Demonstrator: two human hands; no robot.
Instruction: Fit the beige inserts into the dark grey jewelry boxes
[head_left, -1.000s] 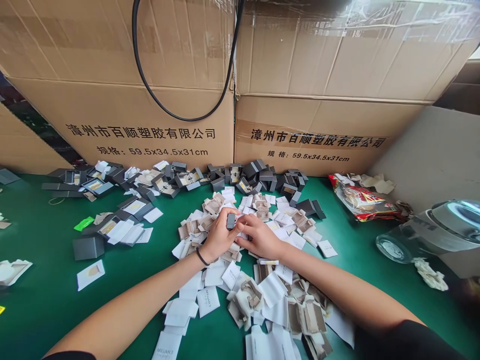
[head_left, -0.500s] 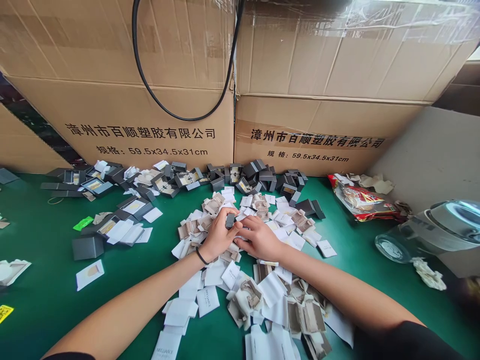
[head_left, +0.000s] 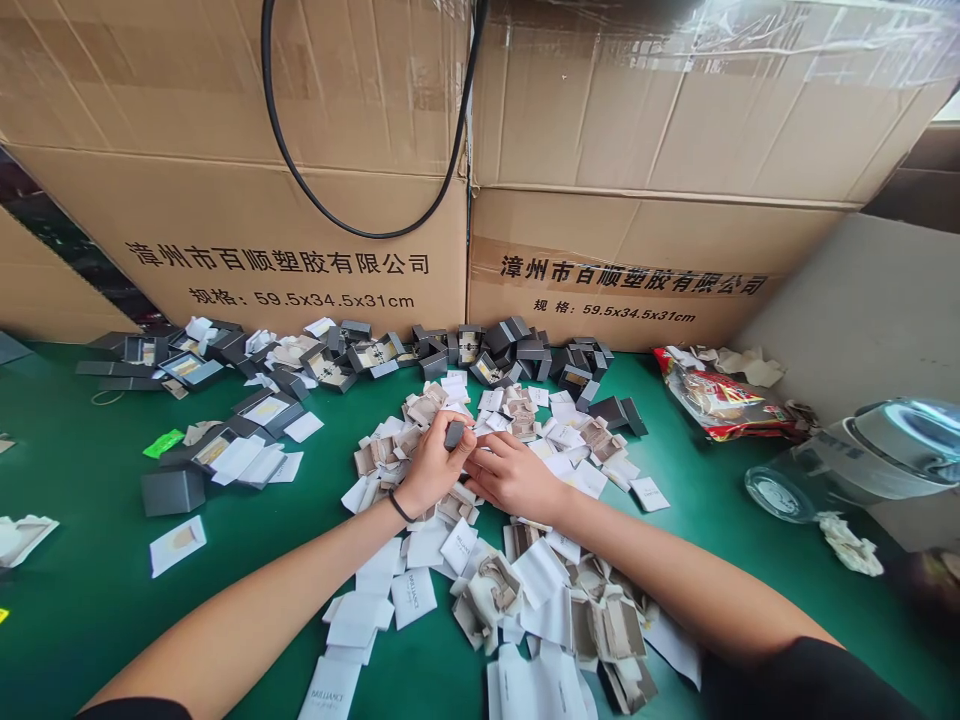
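Note:
My left hand (head_left: pixel 429 470) is wrapped round a small dark grey box (head_left: pixel 454 434), whose end shows between thumb and fingers. Close against it, my right hand (head_left: pixel 519 480) has its fingers curled and pressed together at the left thumb. What those right fingers pinch, if anything, is hidden. Both hands are over a heap of white and grey-brown folded card inserts (head_left: pixel 381 452). Nearer me lie white printed cards (head_left: pixel 414 598) and more opened card inserts (head_left: pixel 621 630).
Dark grey boxes (head_left: pixel 517 350), many open, line the back of the green table (head_left: pixel 247 600). Large cartons (head_left: pixel 300 220) stand behind, with a black cable (head_left: pixel 367 233) hanging in front. At right are a red food packet (head_left: pixel 712 395), a clear bottle (head_left: pixel 855 465) and crumpled tissue (head_left: pixel 850 545).
The small grey box has tilted and shifted slightly left and up in my left hand. My right fingers have stayed close beside it. The whole view has moved slightly.

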